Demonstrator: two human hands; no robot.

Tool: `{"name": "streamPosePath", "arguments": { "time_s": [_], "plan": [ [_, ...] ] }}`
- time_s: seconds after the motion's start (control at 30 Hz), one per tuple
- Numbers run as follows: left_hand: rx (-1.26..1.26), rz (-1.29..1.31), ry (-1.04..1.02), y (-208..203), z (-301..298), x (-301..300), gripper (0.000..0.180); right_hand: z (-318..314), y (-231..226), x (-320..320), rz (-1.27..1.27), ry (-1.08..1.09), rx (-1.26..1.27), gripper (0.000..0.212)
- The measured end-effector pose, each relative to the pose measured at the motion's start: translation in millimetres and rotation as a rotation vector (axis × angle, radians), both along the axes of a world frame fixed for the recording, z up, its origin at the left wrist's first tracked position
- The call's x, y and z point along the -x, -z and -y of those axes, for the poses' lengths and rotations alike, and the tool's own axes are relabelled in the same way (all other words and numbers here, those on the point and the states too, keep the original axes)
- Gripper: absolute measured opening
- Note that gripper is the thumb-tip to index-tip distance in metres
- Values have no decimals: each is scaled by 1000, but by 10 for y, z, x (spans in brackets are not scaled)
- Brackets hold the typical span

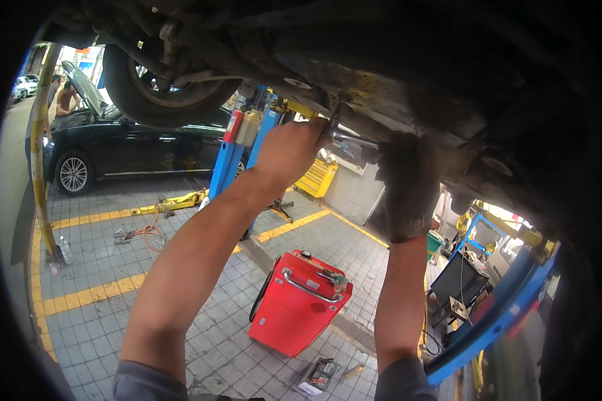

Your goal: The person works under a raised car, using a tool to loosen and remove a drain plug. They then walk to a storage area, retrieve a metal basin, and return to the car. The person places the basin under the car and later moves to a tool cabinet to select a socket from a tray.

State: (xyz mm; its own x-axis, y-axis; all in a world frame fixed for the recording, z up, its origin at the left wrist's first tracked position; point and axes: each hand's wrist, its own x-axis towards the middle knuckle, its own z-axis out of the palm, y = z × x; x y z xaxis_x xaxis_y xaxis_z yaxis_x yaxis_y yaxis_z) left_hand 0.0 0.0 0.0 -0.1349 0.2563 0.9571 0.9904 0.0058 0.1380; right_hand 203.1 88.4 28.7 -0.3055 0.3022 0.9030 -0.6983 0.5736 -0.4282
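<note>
Overhead is the dark underside of a raised car. A shiny ratchet wrench lies across between my two hands, and a socket at its left end points up against the underbody. My bare left hand is closed round the wrench's head end, just below the socket. My right hand, in a dark work glove, is closed on the handle end; its fingers are partly lost in shadow. Both arms are stretched upward.
A red wheeled machine stands on the tiled floor below, near an open tool case. Blue lift posts rise at left and right. Behind are a yellow jack, a yellow cabinet and a black car with people beside it.
</note>
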Motion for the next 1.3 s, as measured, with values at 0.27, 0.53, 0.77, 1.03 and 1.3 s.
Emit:
{"name": "streamPosePath", "arguments": {
  "time_s": [0.27,0.53,0.77,1.03,1.3],
  "plan": [
    [-24,-49,-49,-100,-117,69,26,0,-92,86,-46,-5,62,42],
    [-68,-69,-24,-44,-166,93,24,357,-31,108,-46,31,90,29],
    [-114,-69,5,-9,-207,97,20,651,-11,194,6,266,-63,24],
    [-218,-85,82,13,-237,120,21,728,63,333,22,260,-227,29],
    [-215,-152,61,5,-264,149,21,359,23,247,-212,145,118,49]
  ]
}}
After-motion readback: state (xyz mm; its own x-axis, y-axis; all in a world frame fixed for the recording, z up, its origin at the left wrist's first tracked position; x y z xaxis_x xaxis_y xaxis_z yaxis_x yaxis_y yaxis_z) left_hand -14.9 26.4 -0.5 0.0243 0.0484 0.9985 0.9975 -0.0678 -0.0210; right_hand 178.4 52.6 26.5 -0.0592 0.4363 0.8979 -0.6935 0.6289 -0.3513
